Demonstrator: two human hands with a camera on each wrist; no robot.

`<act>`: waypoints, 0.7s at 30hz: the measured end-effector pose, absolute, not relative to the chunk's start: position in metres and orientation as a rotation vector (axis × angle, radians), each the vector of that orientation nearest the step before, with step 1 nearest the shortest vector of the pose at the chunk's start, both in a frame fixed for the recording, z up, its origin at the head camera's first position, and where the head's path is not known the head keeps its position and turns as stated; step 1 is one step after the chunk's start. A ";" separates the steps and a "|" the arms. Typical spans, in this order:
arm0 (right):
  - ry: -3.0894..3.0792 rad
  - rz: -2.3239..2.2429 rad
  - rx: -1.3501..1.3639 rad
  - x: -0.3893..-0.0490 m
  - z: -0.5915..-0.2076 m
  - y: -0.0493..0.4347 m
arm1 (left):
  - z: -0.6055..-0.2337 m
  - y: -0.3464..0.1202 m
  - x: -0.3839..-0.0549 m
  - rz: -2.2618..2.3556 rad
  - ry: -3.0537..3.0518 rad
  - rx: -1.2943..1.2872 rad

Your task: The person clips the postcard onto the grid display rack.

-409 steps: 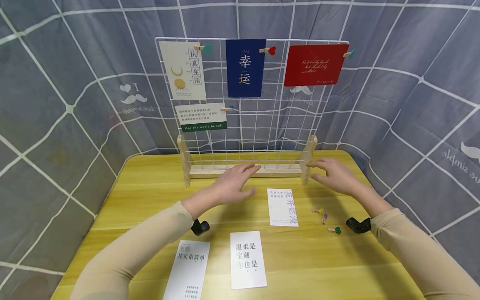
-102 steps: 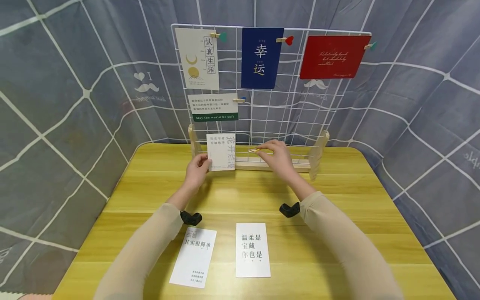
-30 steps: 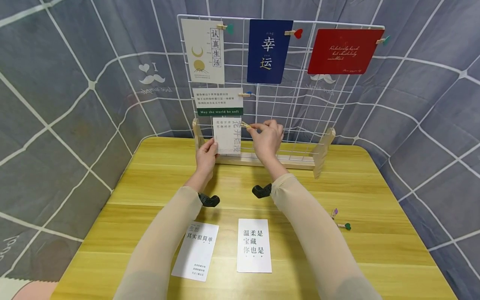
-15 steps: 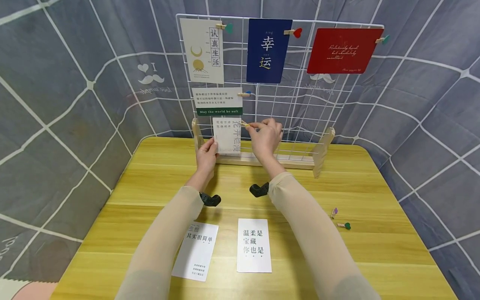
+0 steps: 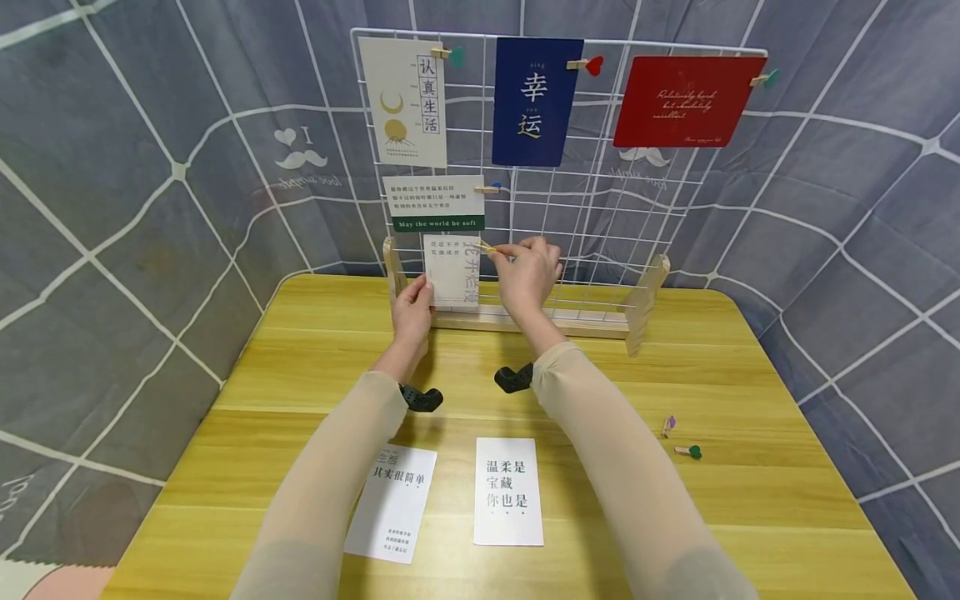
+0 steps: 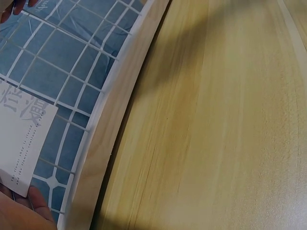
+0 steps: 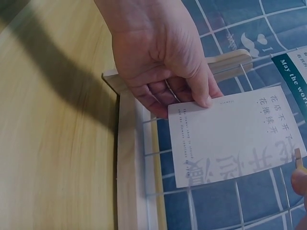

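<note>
My left hand (image 5: 412, 321) holds a white card (image 5: 452, 275) with Chinese lettering by its lower left edge, thumb (image 7: 201, 88) on the front. The card lies against a white wire grid rack (image 5: 592, 225), just under a white-and-green card (image 5: 435, 202). With thumb and fingertips, my right hand (image 5: 528, 275) pinches a small wooden clothespin (image 5: 486, 247) at the card's upper right corner. In the right wrist view the clothespin (image 7: 299, 158) overlaps that corner; whether it bites both card and wire I cannot tell. The left wrist view shows the card's bottom (image 6: 24, 139) over the wires.
Pinned along the grid's top are a cream card (image 5: 405, 104), a blue card (image 5: 536, 104) and a red card (image 5: 686, 102). Two white cards, a left one (image 5: 393, 508) and a middle one (image 5: 508, 492), lie on the table. Purple (image 5: 668, 426) and green (image 5: 688, 452) clothespins lie right.
The card and a clothespin, on the table at first, are now in my hands at the grid. Since 3.4 seconds ago the card has risen and the clothespin has reached its corner; lately hardly any movement.
</note>
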State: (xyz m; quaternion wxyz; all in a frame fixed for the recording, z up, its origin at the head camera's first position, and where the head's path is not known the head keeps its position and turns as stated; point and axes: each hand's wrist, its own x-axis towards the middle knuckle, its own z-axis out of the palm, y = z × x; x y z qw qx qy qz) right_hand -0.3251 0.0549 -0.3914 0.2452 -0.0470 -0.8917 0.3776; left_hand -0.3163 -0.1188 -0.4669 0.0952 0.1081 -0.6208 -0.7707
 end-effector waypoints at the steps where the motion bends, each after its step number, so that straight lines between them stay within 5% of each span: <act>1: -2.435 1.031 -0.126 -0.325 -0.391 0.055 | -0.467 -0.119 -0.317 -2.286 -1.837 0.319; 21: -2.431 1.028 -0.145 -0.331 -0.391 0.051 | -0.467 -0.118 -0.318 -2.292 -1.828 0.324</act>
